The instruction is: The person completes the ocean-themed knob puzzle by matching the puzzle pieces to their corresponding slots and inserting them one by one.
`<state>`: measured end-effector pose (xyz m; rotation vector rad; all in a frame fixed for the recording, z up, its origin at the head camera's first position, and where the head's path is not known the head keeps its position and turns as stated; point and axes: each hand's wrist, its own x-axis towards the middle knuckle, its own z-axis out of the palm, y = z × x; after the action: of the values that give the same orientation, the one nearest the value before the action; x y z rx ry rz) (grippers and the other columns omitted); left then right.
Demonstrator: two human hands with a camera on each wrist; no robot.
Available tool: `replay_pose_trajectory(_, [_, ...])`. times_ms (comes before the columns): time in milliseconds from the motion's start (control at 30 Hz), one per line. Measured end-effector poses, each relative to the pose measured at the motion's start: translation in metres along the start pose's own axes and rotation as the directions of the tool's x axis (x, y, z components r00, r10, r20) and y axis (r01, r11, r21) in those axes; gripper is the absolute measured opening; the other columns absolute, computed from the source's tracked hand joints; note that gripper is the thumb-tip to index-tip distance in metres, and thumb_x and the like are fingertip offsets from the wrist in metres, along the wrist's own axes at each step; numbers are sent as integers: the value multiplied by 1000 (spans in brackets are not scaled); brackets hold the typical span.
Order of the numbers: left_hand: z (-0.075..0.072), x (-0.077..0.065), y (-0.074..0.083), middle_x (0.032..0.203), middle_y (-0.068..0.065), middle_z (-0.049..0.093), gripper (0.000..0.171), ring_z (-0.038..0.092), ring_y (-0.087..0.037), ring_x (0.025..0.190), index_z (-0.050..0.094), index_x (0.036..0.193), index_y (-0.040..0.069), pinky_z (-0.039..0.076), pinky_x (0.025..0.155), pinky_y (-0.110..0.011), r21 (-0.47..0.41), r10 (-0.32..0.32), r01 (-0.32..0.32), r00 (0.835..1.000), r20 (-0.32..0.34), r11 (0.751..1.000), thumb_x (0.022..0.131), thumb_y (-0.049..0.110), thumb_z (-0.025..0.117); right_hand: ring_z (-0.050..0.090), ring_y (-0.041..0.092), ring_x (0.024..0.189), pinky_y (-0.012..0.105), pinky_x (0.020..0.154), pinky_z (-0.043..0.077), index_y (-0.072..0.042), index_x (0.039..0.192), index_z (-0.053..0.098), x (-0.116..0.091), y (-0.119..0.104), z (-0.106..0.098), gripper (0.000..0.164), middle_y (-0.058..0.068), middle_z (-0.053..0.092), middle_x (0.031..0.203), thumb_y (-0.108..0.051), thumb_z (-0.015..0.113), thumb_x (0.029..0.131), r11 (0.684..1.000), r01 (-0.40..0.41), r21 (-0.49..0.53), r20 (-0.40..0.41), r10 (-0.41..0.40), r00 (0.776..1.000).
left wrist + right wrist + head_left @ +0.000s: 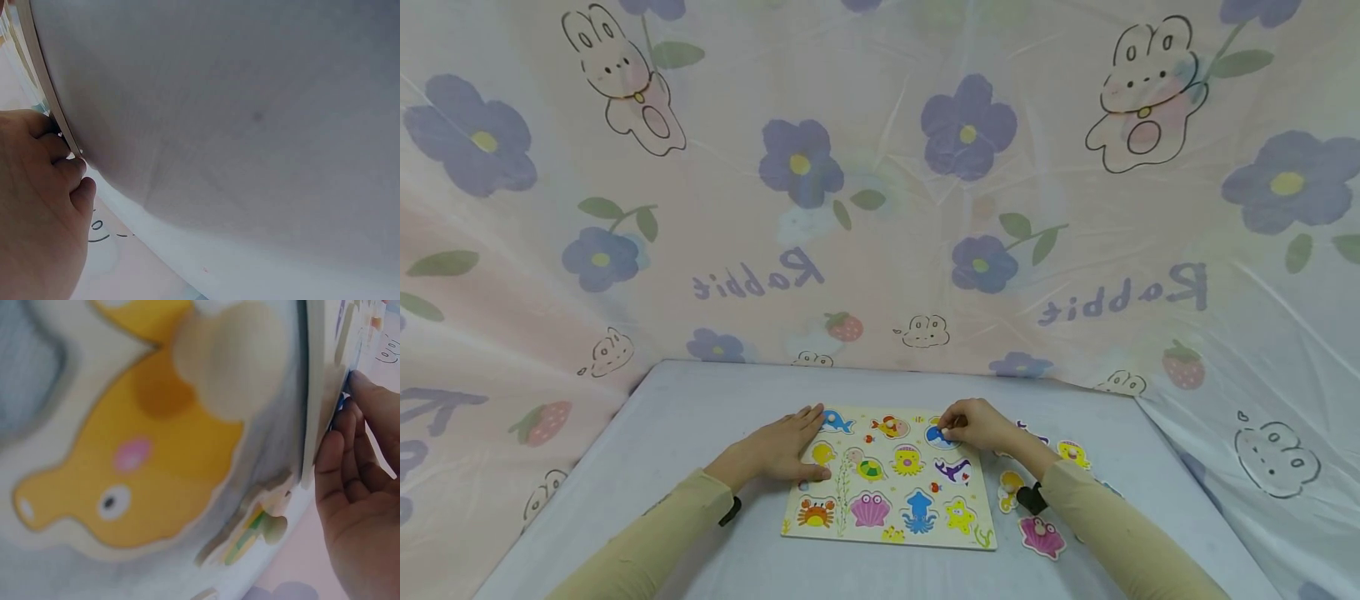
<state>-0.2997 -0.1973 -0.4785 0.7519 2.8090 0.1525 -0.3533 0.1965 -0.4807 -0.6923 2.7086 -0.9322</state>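
Note:
A cream wooden puzzle board (910,492) with sea animal pictures lies on the white table. My left hand (782,446) rests on its left edge, thumb and fingers spread apart, the thumb on the surface and the fingertips at the far left corner beside a blue whale picture (838,422). In the left wrist view, the fingers (65,156) touch the board's edge. At the far right corner my right hand (977,425) pinches a blue puzzle piece (937,437) at its slot, mostly hidden by the fingers.
Loose puzzle pieces lie right of the board, among them a pink shell (1042,537), a yellow octopus (1072,453) and a yellow seahorse (1009,490), some partly under the right forearm. A printed curtain (880,208) hangs behind the table.

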Motion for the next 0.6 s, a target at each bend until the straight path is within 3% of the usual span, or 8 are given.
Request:
replay_pose_trajectory(267, [1, 1, -1, 173, -13, 17, 112, 18, -34, 159, 25, 164, 1, 25, 127, -50, 12, 10, -10, 1000, 2, 1000, 90, 80, 54, 58, 14, 84, 29, 76, 51, -14, 107, 77, -5, -3, -1, 9, -6, 69, 95, -16, 74, 98, 999, -43, -1, -17, 43, 999])
replay_pose_trajectory(600, [1, 0, -3, 173, -15, 15, 112, 17, -34, 159, 24, 164, 1, 24, 128, -50, 17, 17, -17, 1000, 10, 1000, 91, 81, 51, 65, 18, 97, 36, 82, 56, -7, 122, 74, -22, -11, -29, 25, 3, 73, 112, -21, 64, 105, 1000, -17, 20, -127, 19, 992])
